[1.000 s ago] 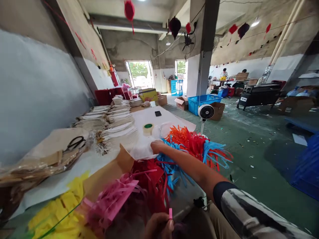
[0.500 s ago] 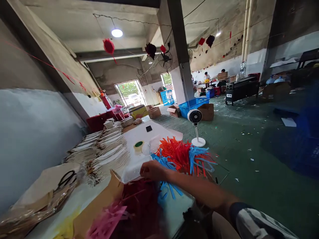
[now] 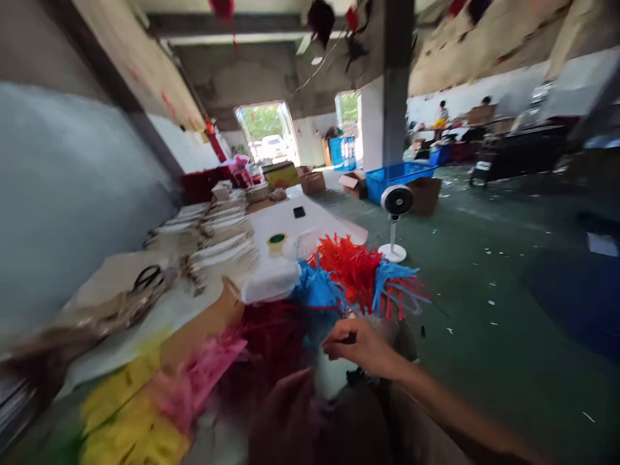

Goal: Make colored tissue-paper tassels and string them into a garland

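My right hand (image 3: pixel 361 345) is drawn back near the table's front edge, just below the blue paper fringe (image 3: pixel 317 290). Its fingers are curled in a pinch, and what they hold is blurred. My left hand (image 3: pixel 288 413) is a smeared shape at the bottom of the view, so its fingers cannot be read. Orange-red fringe (image 3: pixel 351 265) lies beyond the blue. Dark red fringe (image 3: pixel 276 336), pink fringe (image 3: pixel 208 368) and yellow paper (image 3: pixel 126 413) spread to the left over a brown cardboard sheet (image 3: pixel 203 329).
A white plastic box (image 3: pixel 271 284), a tape roll (image 3: pixel 277 242), scissors (image 3: pixel 148 276) and stacks of tasselled tags (image 3: pixel 223 232) lie on the long white table. A small white fan (image 3: pixel 396 203) and a blue crate (image 3: pixel 397 177) stand on the green floor. People work at the far right.
My right hand has pulled back from the white box towards me, past the blue fringe. The view has swung down and is now blurred.
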Available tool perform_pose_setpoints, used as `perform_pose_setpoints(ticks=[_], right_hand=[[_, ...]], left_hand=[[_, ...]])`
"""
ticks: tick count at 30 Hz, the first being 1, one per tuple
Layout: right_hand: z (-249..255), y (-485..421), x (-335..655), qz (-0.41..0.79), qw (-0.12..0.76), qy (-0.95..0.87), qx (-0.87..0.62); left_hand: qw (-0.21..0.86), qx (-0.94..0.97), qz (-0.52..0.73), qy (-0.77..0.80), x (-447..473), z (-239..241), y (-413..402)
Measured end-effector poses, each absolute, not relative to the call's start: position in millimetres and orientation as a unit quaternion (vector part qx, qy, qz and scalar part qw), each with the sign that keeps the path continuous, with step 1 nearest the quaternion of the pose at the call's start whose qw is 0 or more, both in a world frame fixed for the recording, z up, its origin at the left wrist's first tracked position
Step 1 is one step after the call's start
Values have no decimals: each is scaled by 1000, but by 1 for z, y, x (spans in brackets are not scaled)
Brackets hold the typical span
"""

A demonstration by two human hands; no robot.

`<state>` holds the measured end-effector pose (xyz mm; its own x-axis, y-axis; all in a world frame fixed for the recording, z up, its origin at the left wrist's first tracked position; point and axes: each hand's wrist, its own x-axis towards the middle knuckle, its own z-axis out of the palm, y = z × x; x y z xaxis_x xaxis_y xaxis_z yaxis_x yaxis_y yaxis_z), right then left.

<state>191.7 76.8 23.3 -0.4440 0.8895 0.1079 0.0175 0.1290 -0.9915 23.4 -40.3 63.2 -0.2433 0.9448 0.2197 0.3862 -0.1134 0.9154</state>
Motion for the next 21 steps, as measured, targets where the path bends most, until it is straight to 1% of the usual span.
perform_pose_setpoints(ticks=[3,7,15,21], right_hand=[[31,59,198,582,374,-625,-361],[44,53,201,521,388,-666,-367],[50,47,191,438,404,-731,-331],[50,47,191,409,395,-761,-312]], left_hand=[[301,494,524,626,19,49,-38],[302,497,563,587,16,43,-31],[267,555,546,568,13,45,-30],[285,568,536,556,8,43,-32]])
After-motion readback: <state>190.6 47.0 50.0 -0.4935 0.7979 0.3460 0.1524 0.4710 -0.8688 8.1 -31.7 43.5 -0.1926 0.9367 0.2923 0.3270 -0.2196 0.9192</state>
